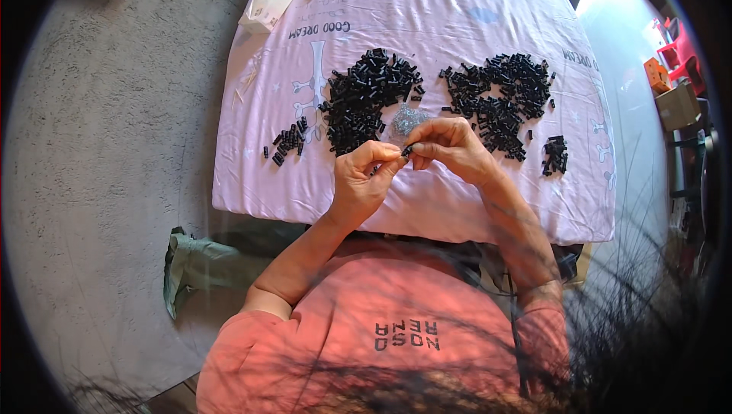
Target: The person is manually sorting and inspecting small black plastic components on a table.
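Fingertip to fingertip, my left hand [361, 180] and my right hand [456, 147] meet over the near part of the cloth-covered table. Both are closed in a pinch on one small black part [406, 151], mostly covered by the fingers. Just beyond them lies a small heap of shiny, silvery bits [409, 119], partly hidden by my right hand; their kind is too small to make out. A large pile of short black cylindrical pieces [364, 94] is at the left of it. Another pile of similar black pieces [499, 101] spreads out at the right.
Smaller clusters of black pieces lie at the left [288, 142] and right [555, 156]. A white box [270, 4] stands near the far left edge of the pink patterned cloth [427, 197]. Thin pale sticks [244, 88] lie along the left side. Boxes [677, 106] stand far right.
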Motion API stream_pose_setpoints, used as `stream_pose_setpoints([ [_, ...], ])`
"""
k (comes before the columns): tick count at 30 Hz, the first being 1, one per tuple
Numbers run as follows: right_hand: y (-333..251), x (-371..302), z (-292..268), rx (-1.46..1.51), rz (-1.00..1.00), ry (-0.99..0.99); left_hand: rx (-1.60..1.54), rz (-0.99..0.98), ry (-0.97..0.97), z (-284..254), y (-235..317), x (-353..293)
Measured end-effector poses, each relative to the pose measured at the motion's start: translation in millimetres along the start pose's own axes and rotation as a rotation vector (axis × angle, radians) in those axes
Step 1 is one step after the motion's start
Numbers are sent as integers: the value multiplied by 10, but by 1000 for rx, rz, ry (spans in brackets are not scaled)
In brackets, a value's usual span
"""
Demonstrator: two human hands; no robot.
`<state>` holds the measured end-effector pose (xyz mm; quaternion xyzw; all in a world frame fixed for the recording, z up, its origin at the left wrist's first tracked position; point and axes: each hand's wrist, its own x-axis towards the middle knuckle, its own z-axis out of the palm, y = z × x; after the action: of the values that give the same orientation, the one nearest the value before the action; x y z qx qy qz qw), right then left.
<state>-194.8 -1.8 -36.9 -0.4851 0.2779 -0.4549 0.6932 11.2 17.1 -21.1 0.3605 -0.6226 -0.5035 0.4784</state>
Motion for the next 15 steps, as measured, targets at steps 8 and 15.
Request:
stream_pose_setpoints([
  [8,22,-12,74,74,24,37,99,48,-56,-30,48,9],
  [15,57,-1,33,176,25,13,286,-20,-136,-70,156,110],
])
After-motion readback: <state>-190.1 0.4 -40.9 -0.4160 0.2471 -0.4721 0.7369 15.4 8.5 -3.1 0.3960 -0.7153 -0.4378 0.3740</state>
